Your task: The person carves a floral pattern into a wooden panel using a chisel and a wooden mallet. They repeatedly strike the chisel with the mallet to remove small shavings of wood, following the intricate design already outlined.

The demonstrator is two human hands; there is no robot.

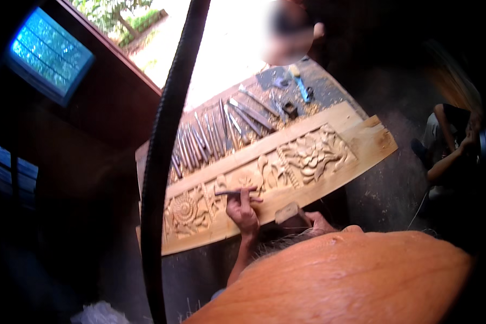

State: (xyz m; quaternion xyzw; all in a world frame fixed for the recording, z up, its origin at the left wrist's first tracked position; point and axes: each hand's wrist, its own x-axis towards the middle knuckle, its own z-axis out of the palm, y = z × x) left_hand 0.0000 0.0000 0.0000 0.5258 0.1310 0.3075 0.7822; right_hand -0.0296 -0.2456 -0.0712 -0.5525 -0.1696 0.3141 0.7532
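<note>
A long pale wooden panel [313, 189] lies across the bench, carved in relief with flowers and leaves and plain along its edges. My left hand [243, 213] is over the panel's near edge, left of its middle. Its fingers are closed around a thin, dark carving chisel [227, 193], held nearly level above the carving. To the right, at the panel's near edge, my right hand [319, 221] grips a block-shaped wooden mallet [291, 215]. Part of that hand is hidden, and the mallet head is apart from the chisel.
Several carving chisels [200, 137] lie in a row along the far side of the bench among wood shavings. A blue-handled brush [301, 86] and a small dark block-like object [290, 109] are farther right. One person is beyond the bench, another [451, 135] at the right. A dark strap [164, 124] crosses the view.
</note>
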